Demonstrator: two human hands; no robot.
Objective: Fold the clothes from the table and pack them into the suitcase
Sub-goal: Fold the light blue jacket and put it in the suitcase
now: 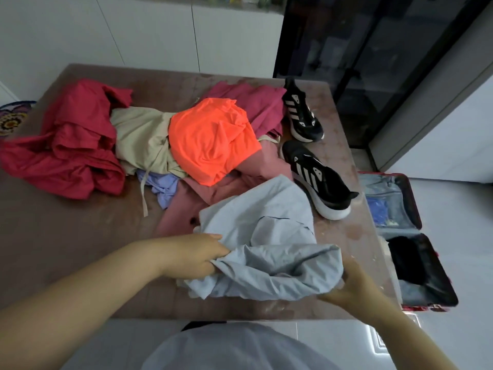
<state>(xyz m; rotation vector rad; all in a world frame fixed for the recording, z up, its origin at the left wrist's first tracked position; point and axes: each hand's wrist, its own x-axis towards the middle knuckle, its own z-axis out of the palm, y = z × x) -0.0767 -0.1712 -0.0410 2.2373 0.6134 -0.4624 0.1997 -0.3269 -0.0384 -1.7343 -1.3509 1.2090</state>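
Slippage is what I'm worrying about most: the left hand (197, 256) is clutching a bunched fistful of the light blue shirt (266, 236) at its left side. The right hand (352, 285) is meeting the shirt's right side near the near right corner of the table (66, 249), but it is blurring, so I cannot tell whether it is pinching cloth or only propping it from below. The shirt is lying crumpled on the table's near right part, its far edge overlapping the pink garment (213, 193). If the shirt is lifted to be shaken flat, I'm judging that it could drag the pink garment along. It could also sweep the near shoe (317, 182), which is sitting just beside it by the right edge, off toward the suitcase (416, 209) lying open on the floor beside that edge. Bare surface is showing along the table's near left part, in front of the red garment (69, 145), and I'm judging that the safer place for folding.
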